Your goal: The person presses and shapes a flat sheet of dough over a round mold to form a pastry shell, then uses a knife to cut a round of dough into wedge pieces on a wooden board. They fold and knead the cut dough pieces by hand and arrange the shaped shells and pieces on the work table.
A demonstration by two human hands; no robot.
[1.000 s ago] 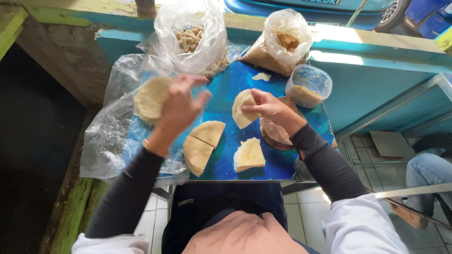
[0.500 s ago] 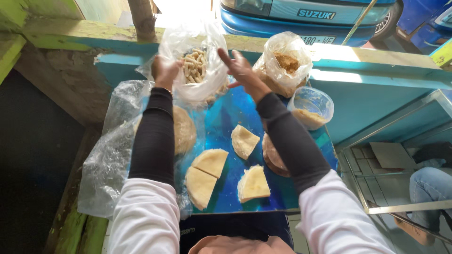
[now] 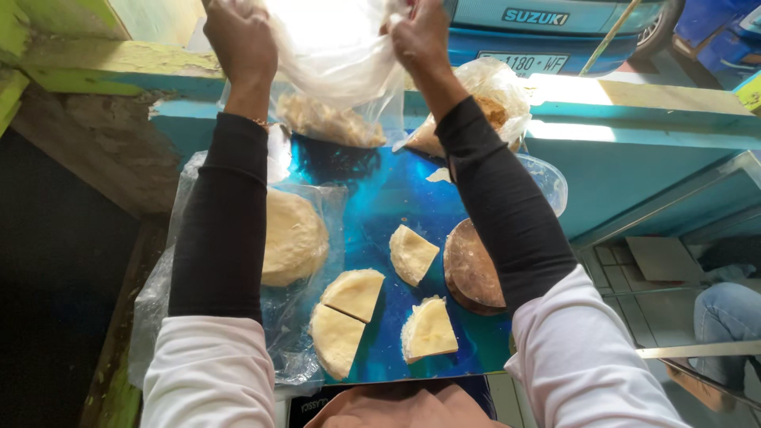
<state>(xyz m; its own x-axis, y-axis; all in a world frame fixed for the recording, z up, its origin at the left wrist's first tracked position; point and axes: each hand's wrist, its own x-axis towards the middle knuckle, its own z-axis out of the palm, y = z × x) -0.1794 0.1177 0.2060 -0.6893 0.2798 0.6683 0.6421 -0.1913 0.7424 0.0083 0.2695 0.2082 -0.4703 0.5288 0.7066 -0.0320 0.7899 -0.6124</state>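
Left hand (image 3: 238, 40) and right hand (image 3: 420, 36): each pinched shut on the mouth of the clear plastic bag (image 3: 337, 75) | bag raised over the blue tray's (image 3: 372, 194) far end | film judged thin, soft, slippery; pale pieces sag low | best gripped at the gathered rim | four flatbread wedges (image 3: 353, 293) lie near.

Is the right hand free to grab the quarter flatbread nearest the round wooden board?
Probably not yet: the right hand and left hand both grip the clear plastic bag lifted above. The quarter flatbread itself lies uncovered.
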